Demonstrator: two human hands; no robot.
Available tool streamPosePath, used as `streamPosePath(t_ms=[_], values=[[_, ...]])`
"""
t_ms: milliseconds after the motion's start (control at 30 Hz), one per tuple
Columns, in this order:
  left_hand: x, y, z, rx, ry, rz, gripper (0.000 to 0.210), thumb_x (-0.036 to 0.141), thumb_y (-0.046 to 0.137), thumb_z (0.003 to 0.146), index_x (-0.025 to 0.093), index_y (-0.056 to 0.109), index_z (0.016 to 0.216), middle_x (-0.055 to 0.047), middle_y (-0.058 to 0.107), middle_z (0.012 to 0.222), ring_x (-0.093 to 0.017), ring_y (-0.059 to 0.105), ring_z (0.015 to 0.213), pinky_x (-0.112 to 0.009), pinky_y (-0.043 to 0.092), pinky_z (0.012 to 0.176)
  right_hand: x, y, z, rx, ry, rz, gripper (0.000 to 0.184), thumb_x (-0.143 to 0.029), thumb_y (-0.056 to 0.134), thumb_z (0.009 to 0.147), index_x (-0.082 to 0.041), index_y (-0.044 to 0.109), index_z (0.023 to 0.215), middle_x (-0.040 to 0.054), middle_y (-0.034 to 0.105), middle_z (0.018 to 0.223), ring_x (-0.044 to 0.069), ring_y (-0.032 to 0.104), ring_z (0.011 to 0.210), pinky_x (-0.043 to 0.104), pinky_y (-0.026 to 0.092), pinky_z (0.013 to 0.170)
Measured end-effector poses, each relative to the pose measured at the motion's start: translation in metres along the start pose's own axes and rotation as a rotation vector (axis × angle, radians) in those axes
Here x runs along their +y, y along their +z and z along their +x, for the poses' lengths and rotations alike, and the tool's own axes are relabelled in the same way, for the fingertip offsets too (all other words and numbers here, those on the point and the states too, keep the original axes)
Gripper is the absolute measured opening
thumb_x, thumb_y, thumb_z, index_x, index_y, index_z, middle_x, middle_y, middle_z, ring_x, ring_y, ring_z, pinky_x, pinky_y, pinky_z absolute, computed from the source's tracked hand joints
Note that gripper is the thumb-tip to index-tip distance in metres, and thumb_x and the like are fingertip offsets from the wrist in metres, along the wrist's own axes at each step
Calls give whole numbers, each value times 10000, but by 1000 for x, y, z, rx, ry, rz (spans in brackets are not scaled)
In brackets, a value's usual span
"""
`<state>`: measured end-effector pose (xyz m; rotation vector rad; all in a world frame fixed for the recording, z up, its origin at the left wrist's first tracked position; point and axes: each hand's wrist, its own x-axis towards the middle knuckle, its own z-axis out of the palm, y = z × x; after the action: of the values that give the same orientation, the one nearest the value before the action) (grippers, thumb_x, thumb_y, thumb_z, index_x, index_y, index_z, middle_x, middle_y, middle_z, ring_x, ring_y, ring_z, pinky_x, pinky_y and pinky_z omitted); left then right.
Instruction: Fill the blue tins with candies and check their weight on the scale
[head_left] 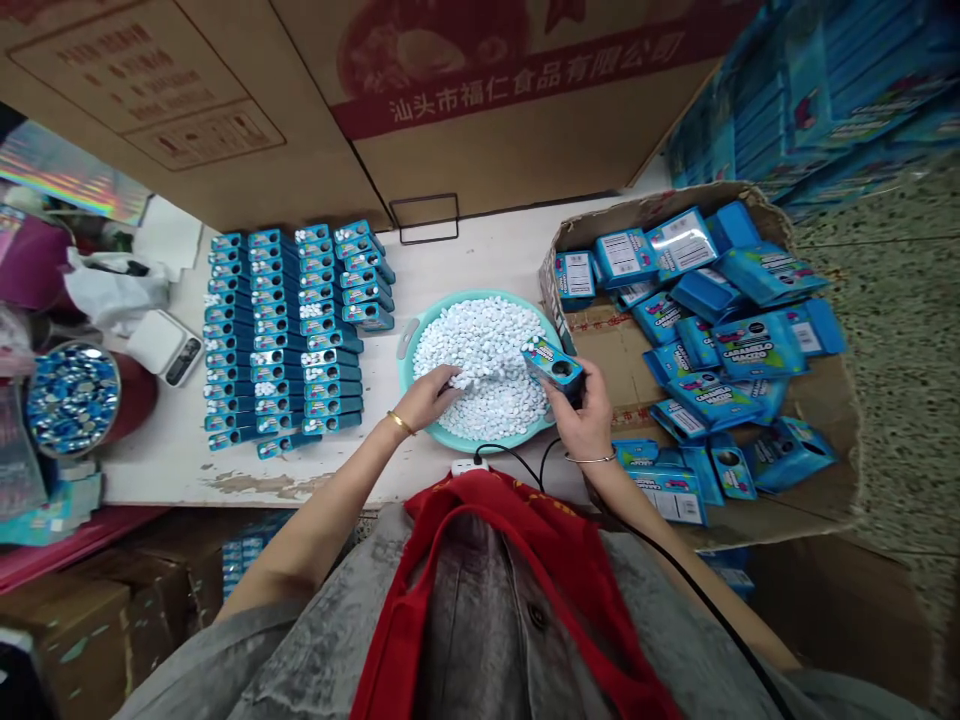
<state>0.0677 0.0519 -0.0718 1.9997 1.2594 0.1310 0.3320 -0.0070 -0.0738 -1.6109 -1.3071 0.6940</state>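
Note:
My right hand grips a small blue candy box, tilted over the right side of a basin. The box has a round dark opening in its narrow top face, with a few white pieces at its far end. The shallow turquoise basin is full of small white candies. My left hand is at the basin's left side, its fingers curled together among the candies. Its fingertips are partly hidden there.
Rows of upright blue boxes stand on the left of the table. At right, an open carton holds blue boxes. Large cartons form a wall behind. A white scale and a tub of wrapped sweets sit far left.

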Motion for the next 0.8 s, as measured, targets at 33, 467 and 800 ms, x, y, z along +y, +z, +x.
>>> streamPosePath(t_ms=[33,467,800], values=[[5,-10,-5,6,39,-21,283,276,500,920,166,527,1179,-84,636,1064,-182,600,934,-308,483,855,0,-1,1,-1,-31,-26,407,-327,649,838,-219,530,1212,90,629,1111,241,606,1022,432,491,921],[138,-104,-11,-330,73,636,208,174,453,920,120,542,1101,-117,635,1055,-235,645,910,-341,504,767,-17,15,-5,-200,-342,-109,457,-109,451,819,-216,515,1259,124,592,1172,284,549,1147,504,455,1002],[164,-125,-24,-244,109,687,207,107,414,905,136,584,1018,-87,627,934,-183,631,786,-301,494,696,-20,16,-9,-197,-295,20,358,-165,501,865,-218,511,1219,121,611,1143,261,573,1104,460,477,972]])
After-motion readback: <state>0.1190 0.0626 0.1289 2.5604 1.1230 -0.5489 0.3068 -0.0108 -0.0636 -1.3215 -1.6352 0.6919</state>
